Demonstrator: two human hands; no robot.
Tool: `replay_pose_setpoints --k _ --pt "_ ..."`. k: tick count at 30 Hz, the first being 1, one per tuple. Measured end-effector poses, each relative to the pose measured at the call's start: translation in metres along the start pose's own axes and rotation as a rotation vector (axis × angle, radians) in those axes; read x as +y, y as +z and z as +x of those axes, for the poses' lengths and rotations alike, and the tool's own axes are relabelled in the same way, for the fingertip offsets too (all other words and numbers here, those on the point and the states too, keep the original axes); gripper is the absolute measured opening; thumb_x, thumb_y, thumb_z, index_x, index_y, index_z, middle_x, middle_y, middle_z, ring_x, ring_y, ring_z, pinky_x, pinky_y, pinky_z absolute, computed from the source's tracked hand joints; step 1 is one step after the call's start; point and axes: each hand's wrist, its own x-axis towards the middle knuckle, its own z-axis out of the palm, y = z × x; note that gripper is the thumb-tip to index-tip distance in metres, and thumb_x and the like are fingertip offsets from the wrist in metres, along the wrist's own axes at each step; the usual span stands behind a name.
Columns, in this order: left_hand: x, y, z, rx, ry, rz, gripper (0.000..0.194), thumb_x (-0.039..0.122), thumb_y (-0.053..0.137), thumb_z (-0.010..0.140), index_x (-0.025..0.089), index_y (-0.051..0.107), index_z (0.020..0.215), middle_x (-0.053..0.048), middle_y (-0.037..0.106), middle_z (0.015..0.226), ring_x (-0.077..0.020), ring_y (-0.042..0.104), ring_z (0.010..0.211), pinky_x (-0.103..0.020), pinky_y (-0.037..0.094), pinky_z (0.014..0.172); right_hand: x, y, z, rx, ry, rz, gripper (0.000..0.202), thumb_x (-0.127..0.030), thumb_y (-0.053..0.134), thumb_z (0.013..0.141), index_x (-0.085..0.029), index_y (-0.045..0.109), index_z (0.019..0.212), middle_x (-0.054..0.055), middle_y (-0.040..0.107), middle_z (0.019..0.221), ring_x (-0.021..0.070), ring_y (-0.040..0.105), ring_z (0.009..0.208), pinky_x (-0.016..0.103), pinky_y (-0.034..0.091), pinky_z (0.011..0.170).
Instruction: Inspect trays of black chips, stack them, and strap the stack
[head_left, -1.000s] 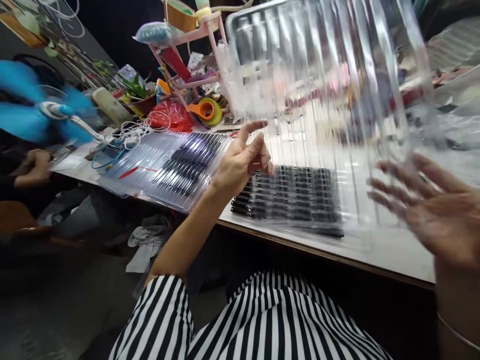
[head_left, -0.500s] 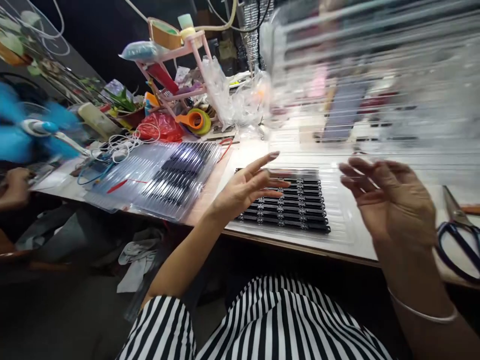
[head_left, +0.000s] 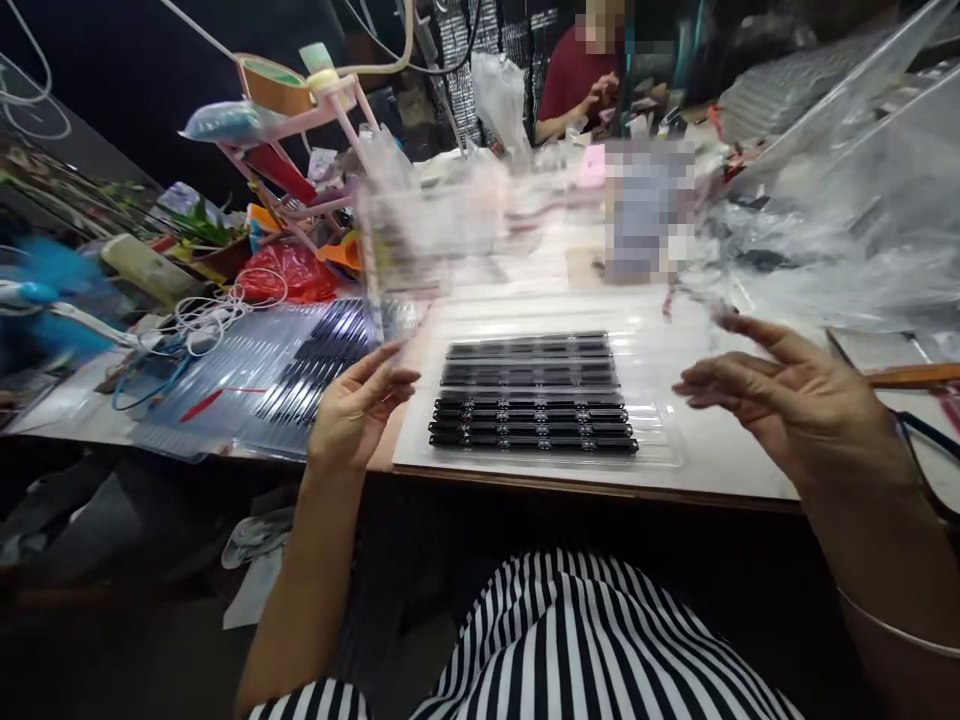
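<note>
A clear plastic tray, smeared by motion, is held up between my hands and tilted over the table. My left hand pinches it by the left side. On the other side my right hand has its fingers closed at the right edge. Below lies another clear tray, flat near the table's front edge, with several black slotted strips in parallel rows. The farther rows show blurred through the raised tray.
To the left lie stacked clear trays with dark strips, and a red tool. A blue fan, white cable and pink rack stand beyond. Plastic bags heap at right; a co-worker sits across.
The clear tray has come down from the upper right to between my hands. My left hand has moved left off the black strips and taken its left side. The view has turned rightward.
</note>
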Motion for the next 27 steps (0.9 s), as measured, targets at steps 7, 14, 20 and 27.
replay_pose_setpoints --k 7,14,20,27 --pt "-0.059 -0.034 -0.026 0.081 0.039 0.564 0.046 0.048 0.058 0.078 0.011 0.068 0.103 -0.003 0.063 0.068 -0.0142 0.057 0.063 -0.027 0.046 0.061 0.034 -0.021 -0.022 -0.156 0.268 -0.403 0.085 -0.047 0.076 0.064 -0.014 0.044 0.136 0.002 0.064 0.067 0.0184 0.062 0.055 0.026 0.053 0.048" --pt "-0.074 -0.036 -0.023 0.062 0.065 0.800 0.046 0.042 0.058 0.077 0.014 0.065 0.112 -0.006 0.068 0.086 -0.0198 0.060 0.080 -0.034 0.047 0.077 0.042 -0.034 -0.028 -0.178 0.269 -0.668 0.087 -0.061 0.067 0.064 -0.032 0.037 0.140 -0.003 0.058 0.061 0.0188 0.055 0.050 0.030 0.051 0.044" --pt "-0.062 -0.033 0.001 0.084 0.166 1.024 0.048 0.041 0.049 0.084 0.011 0.058 0.121 -0.010 0.062 0.097 -0.0189 0.059 0.079 -0.034 0.049 0.076 0.022 -0.033 -0.012 -0.066 0.097 -1.031 0.066 -0.073 0.046 0.072 -0.030 0.057 0.121 -0.002 0.052 0.047 0.0194 0.049 0.042 0.032 0.043 0.040" --pt "-0.064 0.032 0.038 -0.323 0.383 1.549 0.069 0.056 0.030 0.091 0.011 0.030 0.143 -0.014 0.025 0.151 -0.0280 0.015 0.140 -0.047 0.020 0.112 0.055 0.032 0.034 -0.504 -0.565 -1.395 0.072 -0.065 0.026 0.089 -0.016 0.034 0.142 0.015 0.036 0.145 0.0319 0.032 0.133 0.055 0.026 0.105"
